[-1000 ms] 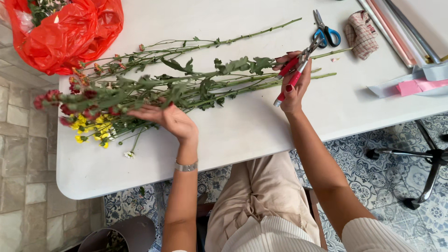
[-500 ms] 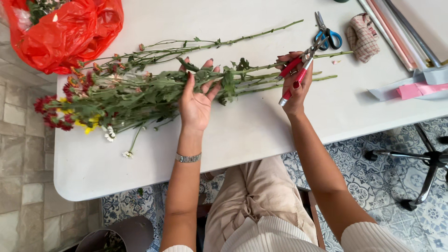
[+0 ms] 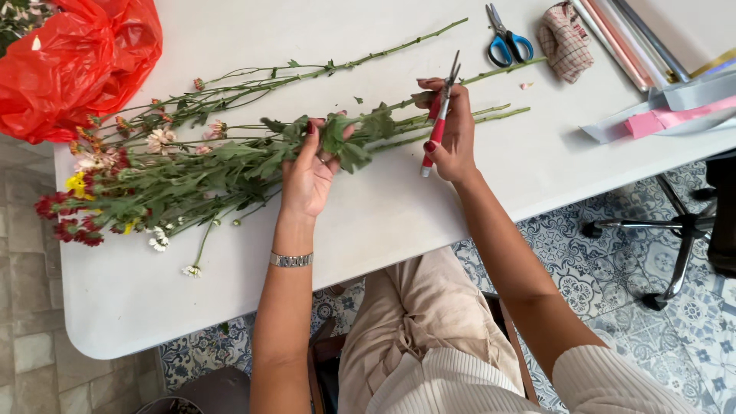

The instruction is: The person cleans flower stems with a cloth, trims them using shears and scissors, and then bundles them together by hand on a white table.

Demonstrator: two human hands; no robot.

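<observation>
Flower stems [image 3: 230, 165] on white worktop [image 3: 399, 207], mid-bundle in hand.
I saw left hand [image 3: 309, 175] closed round leafy stems; right hand [image 3: 454, 130] clasped red snips [image 3: 438, 123]. Light, limp, bruisable: I judged bare lower stalks safest.

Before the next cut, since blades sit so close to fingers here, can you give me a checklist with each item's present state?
1. Left hand steadies the flower stems: ok, it grips them mid-length.
2. Right hand has the red-handled snips firmly held: ok.
3. Snip blades point away from the left hand's fingers: ok, tips aim up the table.
4. Blades set around a stem: cannot tell, they look closed above the stems.
5. Stem ends lie on the white table, supported: ok.
6. Blue-handled scissors out of the way: ok, lying apart beyond the stems.
</observation>
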